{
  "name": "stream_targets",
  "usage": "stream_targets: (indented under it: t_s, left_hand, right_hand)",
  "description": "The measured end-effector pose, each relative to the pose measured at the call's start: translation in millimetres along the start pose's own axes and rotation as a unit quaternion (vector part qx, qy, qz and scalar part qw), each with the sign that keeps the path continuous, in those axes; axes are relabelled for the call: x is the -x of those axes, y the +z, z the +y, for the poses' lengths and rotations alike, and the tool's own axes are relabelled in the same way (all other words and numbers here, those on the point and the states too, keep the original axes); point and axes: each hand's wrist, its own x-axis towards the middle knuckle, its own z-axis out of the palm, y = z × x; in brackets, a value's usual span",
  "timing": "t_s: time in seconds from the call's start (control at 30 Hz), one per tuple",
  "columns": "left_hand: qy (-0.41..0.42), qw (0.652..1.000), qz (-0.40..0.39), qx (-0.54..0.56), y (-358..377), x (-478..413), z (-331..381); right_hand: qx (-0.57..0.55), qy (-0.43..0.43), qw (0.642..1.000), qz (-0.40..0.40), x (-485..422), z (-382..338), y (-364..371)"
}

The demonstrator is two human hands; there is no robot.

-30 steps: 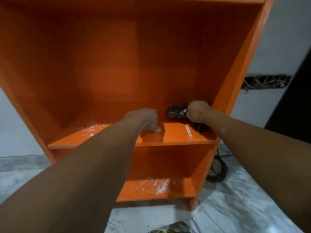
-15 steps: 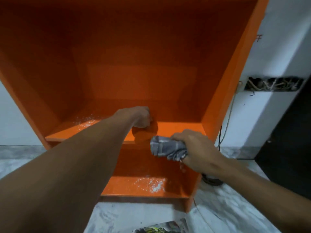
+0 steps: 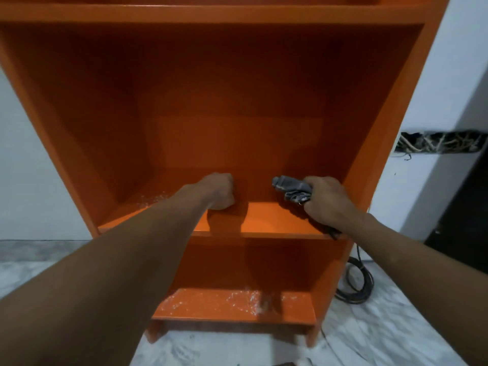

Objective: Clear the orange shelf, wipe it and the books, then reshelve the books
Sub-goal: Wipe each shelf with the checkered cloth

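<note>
**Left of view:** white specks (image 3: 153,200) are noted on the middle board (image 3: 277,220) of the orange shelf (image 3: 390,128), toward its left rear corner. No books are seen on any board (the shelf is judged cleared, with wiping the step in hand).

**Centre:** the left hand (image 3: 220,191) is set knuckles-down on the middle board. Its fingers are curled into a fist, and nothing is seen held in its grip. It is judged to be a brace.

**Right of centre:** a grey cloth (image 3: 290,190) is bunched in the right hand (image 3: 324,202). The grip is closed round it, and one end of the cloth pokes out toward the left. Cloth and hand are held at the right part of the board, near the side wall. Contact with the board cannot be told.

**Key relation:** the specks lie to the left of the cloth, along the board's long axis (which runs left to right). The left fist is placed between the two. The left hand is nearer the specks, but the cloth is carried by the right. A leftward sweep is judged to be called for, with the fist lifted clear or passed behind.

**Lower down:** more specks are scattered on the lower board (image 3: 237,299).

**Far right:** a dark cable (image 3: 356,286) is coiled on the floor (image 3: 383,326) beside the shelf.
</note>
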Motion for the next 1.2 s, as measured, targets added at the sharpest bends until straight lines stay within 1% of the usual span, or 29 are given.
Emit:
stream_targets:
  t_s: [0.07, 0.1, 0.17, 0.2, 0.27, 0.33, 0.4, 0.47, 0.5, 0.57, 0.63, 0.67, 0.73, 0.77, 0.83, 0.9, 0.93, 1.0, 1.07, 1.1, 1.2]
  left_hand:
    - [-0.003, 1.0, 0.0, -0.019, -3.3, -0.6, -17.3]
    - [-0.003, 1.0, -0.002, -0.023, -3.8, -0.9, -26.2]
    - [-0.002, 1.0, -0.011, -0.026, -4.5, 2.0, -42.4]
    - [0.0, 1.0, -0.016, -0.023, -4.4, 3.0, -49.4]
    - [0.002, 0.999, -0.026, -0.024, -5.8, 2.9, -61.9]
    - [0.013, 0.998, -0.025, -0.047, -6.8, 1.2, -70.8]
    - [0.028, 0.997, -0.031, -0.068, -8.7, -0.5, -74.7]
    - [0.047, 0.995, -0.047, -0.078, -9.4, -1.3, -76.9]
    - [0.054, 0.994, -0.049, -0.077, -9.6, -2.6, -78.8]
    - [0.066, 0.995, -0.047, -0.065, -9.5, -3.5, -82.7]
    - [0.072, 0.995, -0.043, -0.052, -8.3, -2.5, -86.2]
    - [0.072, 0.995, -0.045, -0.048, -7.1, -2.2, -86.9]
    - [0.071, 0.995, -0.05, -0.046, -4.3, -5.0, -88.9]
    - [0.071, 0.995, -0.053, -0.05, -5.0, -6.6, -88.8]
    - [0.078, 0.994, -0.057, -0.055, -5.6, -8.5, -88.3]
    - [0.087, 0.992, -0.054, -0.073, -8.7, -6.0, -84.9]
    - [0.094, 0.99, -0.056, -0.089, -9.3, -4.6, -83.6]
    - [0.096, 0.988, -0.064, -0.103, -10.5, -3.0, -84.8]
    - [0.086, 0.991, -0.068, -0.08, -11.4, -3.9, -89.1]
    - [0.081, 0.993, -0.066, -0.059, -13.5, -3.7, -91.4]
    - [0.04, 0.996, -0.071, -0.039, -22.3, -1.6, -97.8]
  right_hand:
    - [0.058, 0.039, 0.997, -0.043, -6.2, -2.6, 19.2]
    - [0.069, 0.053, 0.995, -0.047, -8.1, -7.4, 25.2]
    - [0.069, 0.069, 0.995, -0.028, -6.6, -21.3, 31.3]
    - [0.074, 0.054, 0.996, -0.011, -2.0, -29.8, 35.8]
    - [0.077, -0.019, 0.996, 0.045, 17.4, -53.6, 49.1]
    - [0.027, -0.113, 0.988, 0.104, 44.4, -84.7, 65.3]
    - [-0.034, -0.175, 0.978, 0.105, 65.7, -113.6, 76.4]
    - [-0.097, -0.2, 0.973, 0.054, 75.6, -130.0, 79.1]
    - [-0.126, -0.195, 0.972, 0.032, 78.0, -135.6, 74.3]
    - [-0.165, -0.172, 0.971, 0.03, 75.8, -138.1, 61.5]
    - [-0.185, -0.132, 0.972, 0.059, 62.2, -132.7, 43.2]
    - [-0.185, -0.095, 0.975, 0.083, 52.0, -127.9, 33.3]
    - [-0.124, -0.004, 0.984, 0.13, 27.8, -112.4, 17.6]
    - [-0.081, 0.034, 0.988, 0.13, 16.8, -104.7, 13.0]
    - [-0.008, 0.099, 0.992, 0.083, 0.0, -87.8, 17.7]
    - [0.017, 0.152, 0.988, 0.006, -11.0, -76.6, 32.3]
    - [0.03, 0.158, 0.987, -0.029, -14.0, -76.0, 39.7]
    - [0.053, 0.124, 0.988, -0.071, -20.5, -80.2, 53.0]
    - [0.06, 0.089, 0.992, -0.065, -23.9, -91.6, 61.8]
    - [0.067, 0.08, 0.993, -0.05, -24.7, -99.7, 64.5]
    - [0.075, 0.046, 0.996, -0.018, -24.3, -124.6, 74.1]
